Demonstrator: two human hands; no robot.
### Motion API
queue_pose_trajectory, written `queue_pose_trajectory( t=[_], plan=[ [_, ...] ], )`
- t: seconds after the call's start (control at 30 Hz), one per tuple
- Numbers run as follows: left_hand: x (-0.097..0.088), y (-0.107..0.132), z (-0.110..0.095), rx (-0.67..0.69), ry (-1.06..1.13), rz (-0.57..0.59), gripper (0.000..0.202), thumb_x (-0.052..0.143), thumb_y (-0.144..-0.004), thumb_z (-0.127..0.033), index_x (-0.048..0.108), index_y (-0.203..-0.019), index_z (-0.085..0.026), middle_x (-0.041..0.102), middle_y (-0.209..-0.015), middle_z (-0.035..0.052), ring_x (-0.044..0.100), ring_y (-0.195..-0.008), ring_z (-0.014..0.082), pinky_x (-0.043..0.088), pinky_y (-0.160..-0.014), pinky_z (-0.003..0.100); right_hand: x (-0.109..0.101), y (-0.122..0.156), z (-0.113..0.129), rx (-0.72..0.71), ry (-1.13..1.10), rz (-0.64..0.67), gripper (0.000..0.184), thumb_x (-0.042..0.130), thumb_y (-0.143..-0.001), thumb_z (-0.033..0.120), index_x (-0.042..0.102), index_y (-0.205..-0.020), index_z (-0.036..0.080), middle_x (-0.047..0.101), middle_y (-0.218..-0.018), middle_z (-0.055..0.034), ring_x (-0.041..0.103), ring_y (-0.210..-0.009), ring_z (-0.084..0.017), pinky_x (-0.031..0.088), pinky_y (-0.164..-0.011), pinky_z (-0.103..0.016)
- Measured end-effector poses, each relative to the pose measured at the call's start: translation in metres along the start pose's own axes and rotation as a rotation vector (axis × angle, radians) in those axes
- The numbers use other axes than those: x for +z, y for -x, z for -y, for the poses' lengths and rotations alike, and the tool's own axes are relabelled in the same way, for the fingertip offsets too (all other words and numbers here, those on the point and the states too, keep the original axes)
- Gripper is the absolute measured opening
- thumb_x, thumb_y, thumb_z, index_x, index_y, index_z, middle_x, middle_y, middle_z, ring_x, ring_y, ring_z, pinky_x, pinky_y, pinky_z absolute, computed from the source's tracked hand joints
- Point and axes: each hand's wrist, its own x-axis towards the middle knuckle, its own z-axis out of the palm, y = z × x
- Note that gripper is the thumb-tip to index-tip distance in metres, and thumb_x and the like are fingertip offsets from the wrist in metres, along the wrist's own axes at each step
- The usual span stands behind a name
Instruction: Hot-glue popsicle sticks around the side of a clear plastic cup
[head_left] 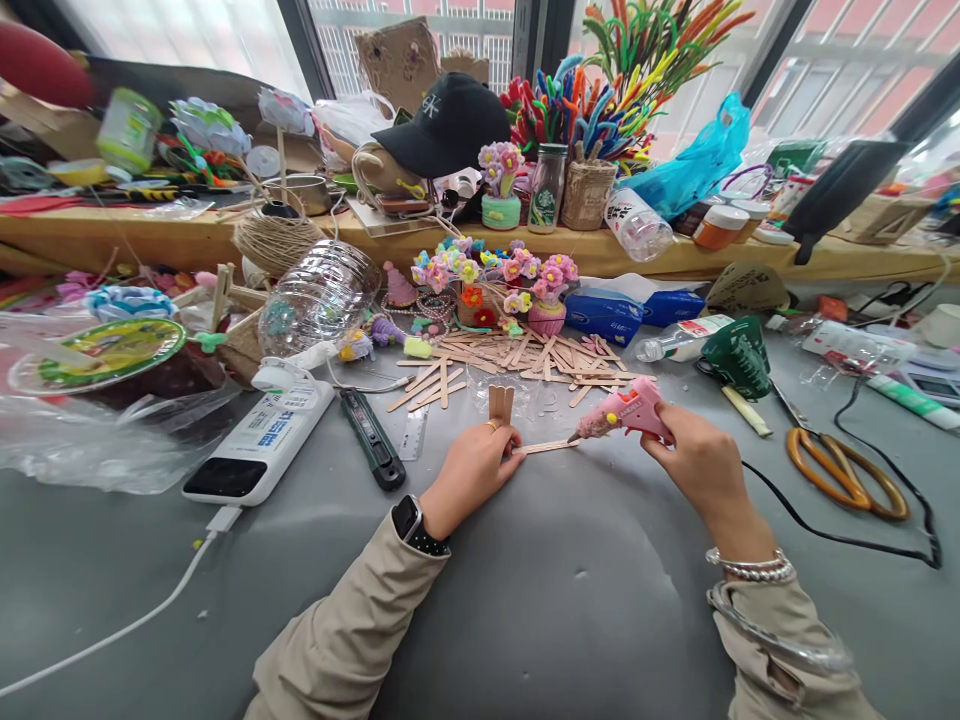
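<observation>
My right hand (694,455) is wrapped round a pink hot glue gun (626,412). The gun's nozzle points left and meets the right end of a wooden craft stick (551,446) low over the grey table. My left hand (476,462) has its fingers closed on the left end of that stick. A few craft sticks (501,402) side by side stand upright just behind the left fingers; whether the fingers touch them I cannot tell. Behind both hands lies a loose pile of craft sticks (532,355).
Left of my hands are a green utility knife (373,438), a clear ruler (414,432) and a white power bank (259,445) with a cable. Orange-handled scissors (847,475) and a black cord (817,530) lie at right. Pipe-cleaner flowers (480,270) stand behind the pile, below a cluttered ledge (420,250).
</observation>
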Motion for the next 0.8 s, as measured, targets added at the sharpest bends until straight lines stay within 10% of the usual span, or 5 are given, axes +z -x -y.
queue_pose_trajectory(
  t=[0.8],
  plan=[
    [0.0016,0.0001,0.0015,0.011,-0.005,-0.014,0.014,0.046,-0.080,-0.026,0.055,-0.084,-0.016,0.060,-0.076,0.0035,0.054,-0.070,0.0159,0.040,-0.063,0.026,0.0007,0.0018,-0.0039,0.001,0.002,-0.025,0.024,0.043,-0.072,0.022,0.062,-0.084,0.012,0.061,-0.061,-0.0056,0.053,-0.055,-0.015,0.032,-0.047,-0.023]
  ],
)
